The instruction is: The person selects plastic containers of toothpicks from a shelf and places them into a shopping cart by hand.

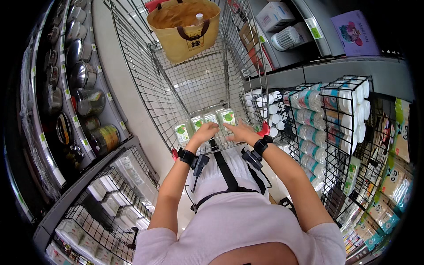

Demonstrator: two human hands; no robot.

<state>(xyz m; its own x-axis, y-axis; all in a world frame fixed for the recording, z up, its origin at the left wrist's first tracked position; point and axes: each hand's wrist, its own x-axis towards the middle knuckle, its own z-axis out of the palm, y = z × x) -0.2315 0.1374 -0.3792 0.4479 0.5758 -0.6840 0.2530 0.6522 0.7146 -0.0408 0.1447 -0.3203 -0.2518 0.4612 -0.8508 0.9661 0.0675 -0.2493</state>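
Several clear plastic packs with white and green labels stand in a row at the near end of the wire shopping cart [190,79]. The leftmost pack [182,131] is a little apart from the others. My left hand [206,131] is over the front of the middle packs [210,117], its fingers bent and pointing right; whether they grip one is hidden. Beside the right-hand pack [228,116], my right hand [241,131] has thumb and fingers spread, with nothing visible between them. Both wrists carry black straps with small devices.
A tan tote bag [179,43] with a white-capped bottle [199,19] sits at the cart's far end. Pots and jars line the left shelf [99,74]. To the right are wire baskets of bottles [309,124] and a boxed fan [354,33]. Packaged white goods [114,198] fill low left racks.
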